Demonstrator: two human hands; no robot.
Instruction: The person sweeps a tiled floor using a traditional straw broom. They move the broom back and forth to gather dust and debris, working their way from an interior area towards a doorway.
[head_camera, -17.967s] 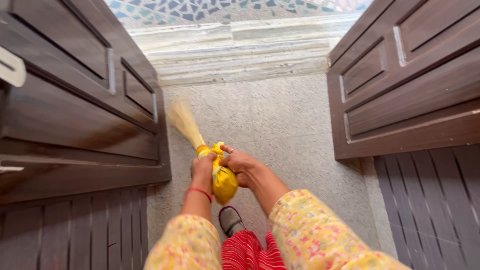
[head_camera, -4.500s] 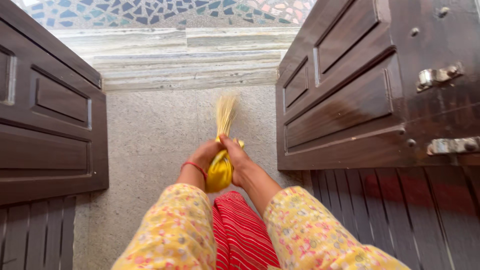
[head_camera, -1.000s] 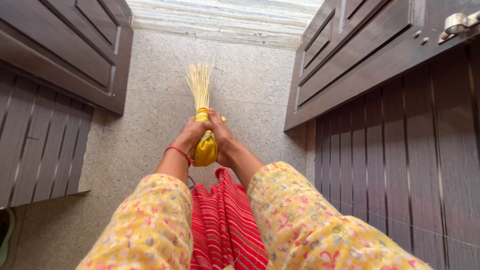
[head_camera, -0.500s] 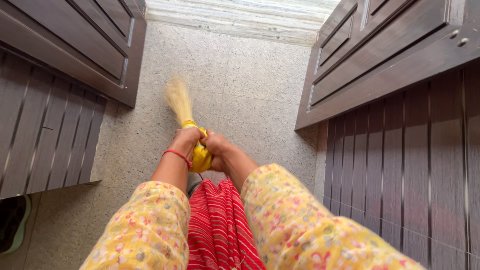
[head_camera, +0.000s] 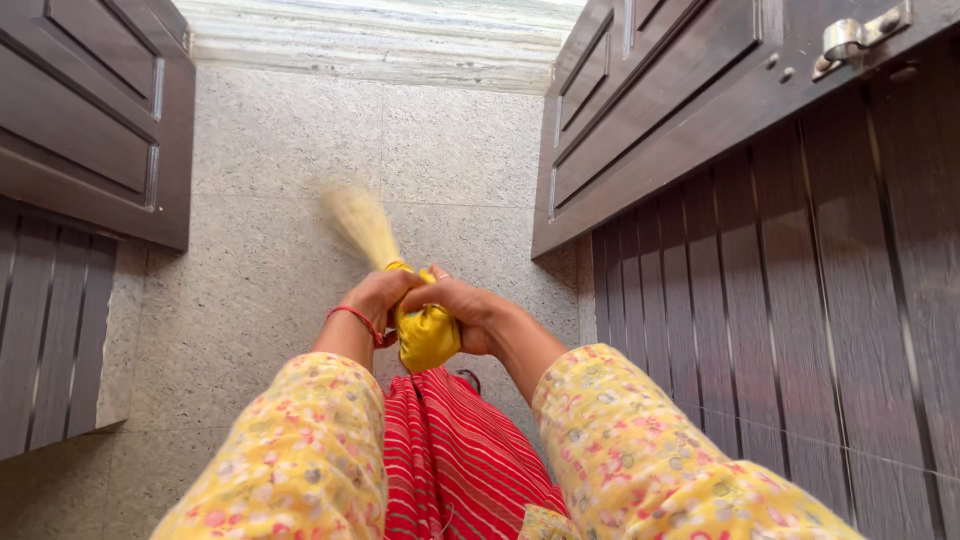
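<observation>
- Between two open dark brown door leaves, over a speckled grey stone floor, both hands meet on a short grass broom held out in front of the person.
- The left hand has its fingers curled shut around the left side of the broom's handle end, which is wrapped in yellow cloth; a thin red thread bangle circles that wrist.
- The right hand closes over the top and right of the same wrapped end, fingers folded down on the cloth and touching the left hand's fingers.
- The broom slants up and to the left from the hands; its pale straw bristles are blurred and fan out above the floor. Whether the tips touch the floor cannot be told.
- The yellow cloth bundle bulges out below the two hands, just above a red striped garment.
- Both forearms wear yellow floral sleeves that fill the lower edge of the view on either side of the red fabric.
- On the right stands a panelled wooden door leaf with a metal latch near its upper corner; beside it runs a wall of dark vertical slats.
- On the left is the other panelled door leaf, well apart from the hands.
- At the far end of the floor lies a pale marble threshold step.
</observation>
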